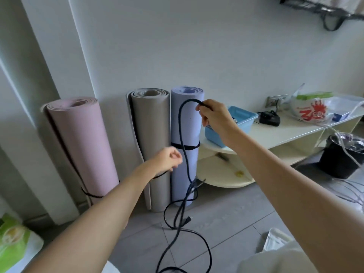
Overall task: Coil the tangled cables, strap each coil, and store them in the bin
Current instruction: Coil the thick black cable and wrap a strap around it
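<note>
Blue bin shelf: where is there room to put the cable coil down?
Bare shelf top lies between the blue bin and the black charger. The shelf's right end is crowded with a plastic bag. The lower round shelf is mostly bare.

The dark cable (184, 154) arches up high and drops straight down in front of the rolled mats, then sprawls in loose, tangled loops across the grey floor (one plug end showing). The blue bin (241, 119) sits on the cream shelf.
</note>
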`<state>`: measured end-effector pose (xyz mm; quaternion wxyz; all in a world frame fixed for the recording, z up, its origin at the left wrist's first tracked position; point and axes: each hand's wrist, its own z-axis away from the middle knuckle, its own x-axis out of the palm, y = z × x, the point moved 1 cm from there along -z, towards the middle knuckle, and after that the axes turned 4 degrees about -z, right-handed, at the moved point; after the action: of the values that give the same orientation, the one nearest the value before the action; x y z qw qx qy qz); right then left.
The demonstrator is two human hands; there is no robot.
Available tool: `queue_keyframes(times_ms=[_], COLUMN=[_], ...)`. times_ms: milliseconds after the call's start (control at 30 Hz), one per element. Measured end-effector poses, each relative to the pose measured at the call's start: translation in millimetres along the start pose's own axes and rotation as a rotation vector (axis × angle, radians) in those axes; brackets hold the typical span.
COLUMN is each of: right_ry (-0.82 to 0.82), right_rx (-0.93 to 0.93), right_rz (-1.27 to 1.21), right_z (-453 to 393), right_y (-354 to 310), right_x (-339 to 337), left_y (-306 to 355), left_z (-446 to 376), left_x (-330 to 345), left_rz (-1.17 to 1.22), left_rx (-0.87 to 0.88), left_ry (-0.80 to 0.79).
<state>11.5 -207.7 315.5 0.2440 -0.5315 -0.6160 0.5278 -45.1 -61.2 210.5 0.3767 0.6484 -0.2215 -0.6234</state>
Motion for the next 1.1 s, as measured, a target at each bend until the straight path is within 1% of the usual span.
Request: queue_keyframes(times_ms=[33, 67, 100, 133, 167, 233, 267, 300, 367, 400, 467, 533, 567, 600, 633, 667, 733, 767, 833, 900, 933, 967, 1033, 1067, 1100], right_ry=[0.004, 0.013, 0.026, 0.039, 0.049, 0.063, 0.070, 0.071, 0.043, 0.012, -0.064, -0.171, -0.223, -0.269, -0.340, -0.450, -0.727, -0.815, -0.882, -0.935, -0.932, -0.924, -0.843, -0.766, -0.681], right_rx=[-0.006, -0.012, -0.017, -0.019, -0.019, -0.019, -0.010, -0.001, 0.061, 0.115, 0.255, 0.427, 0.516, 0.592, 0.648, 0.683, 0.658, 0.617, 0.548, 0.526, 0.516, 0.481, 0.369, 0.339, 0.332], right_rz=[0.011, 0.038, 0.079, 0.118, 0.148, 0.196, 0.223, 0.243, 0.191, 0.120, -0.124, -0.459, -0.602, -0.680, -0.675, -0.604, -0.385, -0.294, -0.267, -0.308, -0.286, -0.178, 0.157, 0.267, 0.316], right_z=[0, 0, 0, 1, 0, -1, -2, 0, 4, 8, 18, 26, 27, 28, 27, 29, 35, 37, 37, 37, 37, 38, 35, 32, 30], right_y=[2, 5, 7, 10, 13, 23, 32, 39, 60, 71, 90, 100, 105, 111, 119, 123, 129, 132, 129, 128, 130, 132, 142, 147, 148], right_x=[0, -1, -2, -4, -5, -6, -4, -2, 7, 14, 32, 45, 51, 53, 54, 55, 61, 62, 59, 53, 52, 51, 56, 57, 56], left_y=[11, 18, 25, 29, 35, 43, 42, 42, 38, 36, 32, 35, 34, 32, 30, 27, 19, 19, 19, 27, 31, 33, 34, 31, 28], left_z=[-5, -9, -12, -13, -10, 0, 4, 10, 18, 20, 22, 22, 19, 13, 8, 2, -7, -9, -11, -7, -3, 1, 14, 21, 28], left_x=[-8, -15, -21, -25, -28, -24, -18, -13, -3, 0, 7, 11, 9, 6, -1, -11, -29, -34, -35, -27, -22, -17, -11, -9, -9], left_rz=[-0.015, 0.029, 0.148, 0.311, 0.483, 0.747, 0.795, 0.796, 0.818, 0.866, 0.934, 0.916, 0.922, 0.954, 1.024, 1.116, 1.304, 1.370, 1.447, 1.437, 1.410, 1.387, 1.356, 1.340, 1.311], left_rx=[0.040, 0.055, 0.058, 0.068, 0.098, 0.154, 0.139, 0.112, 0.051, 0.028, -0.012, -0.042, -0.057, -0.058, -0.055, -0.048, -0.049, -0.063, -0.094, -0.090, -0.086, -0.083, -0.060, -0.041, -0.033], left_ry=[0.142, 0.276, 0.367, 0.386, 0.351, 0.160, 0.034, -0.088, -0.302, -0.398, -0.549, -0.572, -0.537, -0.483, -0.414, -0.344, -0.228, -0.203, -0.226, -0.312, -0.377, -0.461, -0.683, -0.798, -0.888])
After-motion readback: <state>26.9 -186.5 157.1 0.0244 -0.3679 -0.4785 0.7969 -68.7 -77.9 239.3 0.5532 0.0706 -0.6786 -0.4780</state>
